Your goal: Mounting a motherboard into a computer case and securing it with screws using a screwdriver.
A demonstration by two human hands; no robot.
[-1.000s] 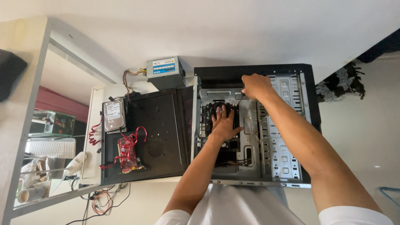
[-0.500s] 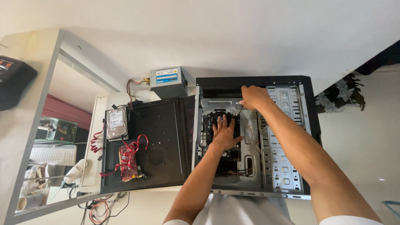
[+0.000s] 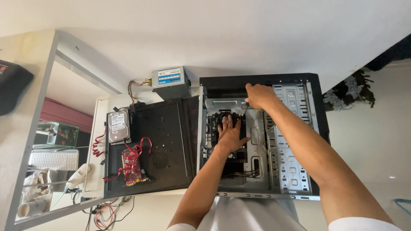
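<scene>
An open black computer case (image 3: 319,124) lies on its side in front of me, its metal interior showing. My left hand (image 3: 230,133) rests flat, fingers spread, on the black cooler fan over the motherboard (image 3: 210,128). Farther back, my right hand (image 3: 258,96) is closed around a thin dark cable at the case's upper inner edge, beside the silver drive cage (image 3: 293,141). What the fingers pinch is partly hidden.
The removed black side panel (image 3: 165,141) lies left of the case, with a red circuit card and red cables (image 3: 130,164) on it. A hard drive (image 3: 117,126) and a grey power supply (image 3: 171,81) sit beyond. A keyboard (image 3: 53,159) lies lower left.
The view has shifted slightly. My right hand has drawn a little left along the case's top edge. My left hand stays on the fan.
</scene>
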